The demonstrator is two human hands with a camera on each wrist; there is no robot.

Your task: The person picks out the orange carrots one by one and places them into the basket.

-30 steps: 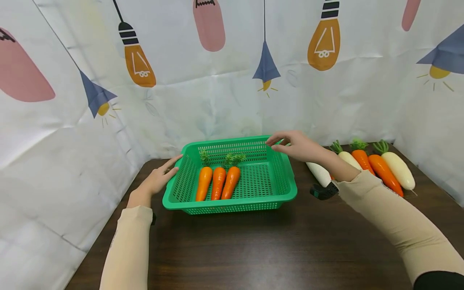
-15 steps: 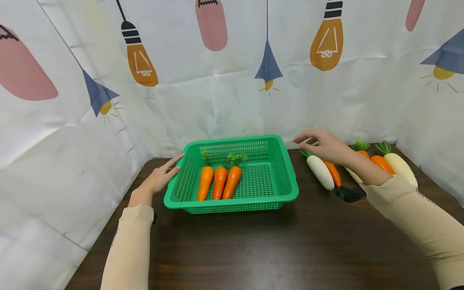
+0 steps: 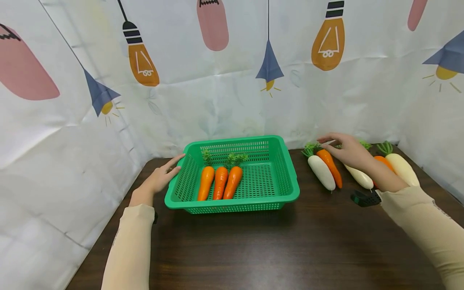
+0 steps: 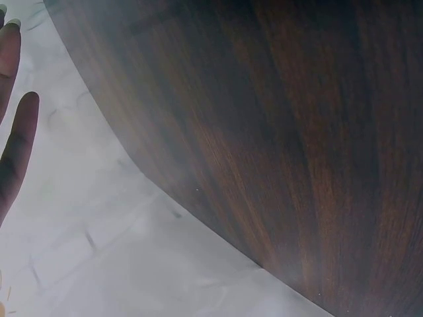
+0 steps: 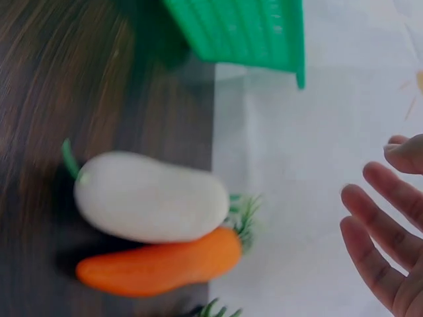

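My left hand (image 3: 159,177) has its extended fingers right at the left rim of a green plastic basket (image 3: 232,204). Three orange carrots (image 3: 206,183) with leafy tops lie side by side in the basket's left half. To the right, my right hand (image 3: 346,150) hovers over the vegetables, fingers loosely bent and holding nothing. Beneath and left of it, a white radish (image 3: 322,173) lies against an orange carrot (image 3: 332,168); both also show in the right wrist view, where the hand (image 5: 390,231) is apart from them. In the left wrist view, only some fingers (image 4: 20,145) appear.
Farther right on the dark wooden table (image 3: 232,249) are another white radish (image 3: 359,176), a partly hidden carrot (image 3: 384,162) and a cream-white radish (image 3: 403,168). A white printed cloth (image 3: 232,100) hangs behind the table and along its sides.
My right hand has moved right, from over the basket's right rim to above the vegetables, uncovering the nearest radish and carrot. The left hand stays at the basket.
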